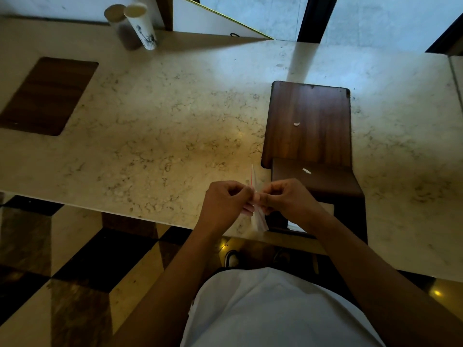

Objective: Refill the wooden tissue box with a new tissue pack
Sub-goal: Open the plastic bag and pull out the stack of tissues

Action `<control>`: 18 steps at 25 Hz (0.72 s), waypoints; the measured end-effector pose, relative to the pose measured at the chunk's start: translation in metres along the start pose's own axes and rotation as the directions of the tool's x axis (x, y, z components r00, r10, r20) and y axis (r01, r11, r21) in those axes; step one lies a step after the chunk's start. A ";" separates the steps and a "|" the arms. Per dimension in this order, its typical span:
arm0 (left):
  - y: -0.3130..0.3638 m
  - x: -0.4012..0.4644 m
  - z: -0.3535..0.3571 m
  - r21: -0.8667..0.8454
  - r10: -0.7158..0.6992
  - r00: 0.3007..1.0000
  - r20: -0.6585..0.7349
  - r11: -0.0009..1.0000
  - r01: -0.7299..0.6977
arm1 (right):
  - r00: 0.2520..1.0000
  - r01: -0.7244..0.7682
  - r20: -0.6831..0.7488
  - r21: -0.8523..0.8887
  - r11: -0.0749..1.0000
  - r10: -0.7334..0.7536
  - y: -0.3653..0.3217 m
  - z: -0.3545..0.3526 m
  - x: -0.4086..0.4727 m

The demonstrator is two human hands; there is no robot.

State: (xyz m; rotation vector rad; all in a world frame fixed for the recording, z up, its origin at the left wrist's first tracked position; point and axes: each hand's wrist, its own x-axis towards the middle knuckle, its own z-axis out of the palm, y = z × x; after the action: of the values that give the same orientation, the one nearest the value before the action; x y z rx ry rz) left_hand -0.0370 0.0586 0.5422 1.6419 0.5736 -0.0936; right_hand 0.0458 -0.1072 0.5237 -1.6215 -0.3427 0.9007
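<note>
While the wooden tissue box (309,126) sits closed on the marble counter (160,116), the new tissue pack (256,196) is being held up on edge just off the box's near-left corner, over the counter's front edge. It is pinched from both sides: the left hand (224,202) is curled tight on the wrapper's left face, and the right hand (288,199) is closed in the same way on the right face, thumbs and fingertips meeting at the top seam. Neither hand is open at all; both are clamped on the plastic.

Judging by that grip, the wrapper is being torn open, though the seam itself is hidden behind the knuckles and how far it has parted cannot be told. To do this well, the pull should be kept short and sideways, with the pinch points kept close together so that only the film splits and the tissues beneath are not ripped or dragged out. The pack is best kept low over the counter beside the box, so nothing is dropped to the floor.

Two small white scraps (296,123) are seen lying on the box's dark lid, probably bits of wrapper. These ought to be cleared before the box is opened. A white paper cup (141,27) stands well beyond the box, at the far left, out of the way.
</note>
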 end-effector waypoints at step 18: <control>0.003 0.009 0.006 0.233 -0.075 0.997 -0.017 0.970 0.077 | 0.987 -0.113 0.097 -0.117 0.987 0.125 -0.010 0.007 -0.002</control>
State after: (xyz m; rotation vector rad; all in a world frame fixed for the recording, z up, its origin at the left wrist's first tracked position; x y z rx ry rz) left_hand -0.0268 0.0556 0.5402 1.8487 0.6508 -0.2179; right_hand 0.0421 -0.1004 0.5336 -1.7157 -0.3767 1.0758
